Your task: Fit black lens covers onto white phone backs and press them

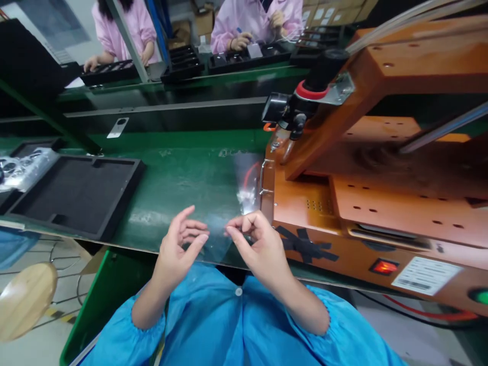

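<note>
Both of my hands are over the front edge of the green workbench [175,173]. Between them hangs a faint, bluish clear film [219,239], hard to make out against the bench. The thumb and forefinger of my right hand [261,244] are pinched together at the film's right side. My left hand [181,249] is just left of the film, its fingers curved and its thumb apart from them, holding nothing. Beyond my right hand, shiny clear plastic sheets [246,180] lie against the orange machine [305,203].
At left is a black foam-lined tray [76,188] beside bagged parts [26,168]. A white plate with a dark hole [118,127] rests farther back. The machine carries a pressure gauge [275,107] and a lit red switch [384,267]. Two people in pink work across the bench.
</note>
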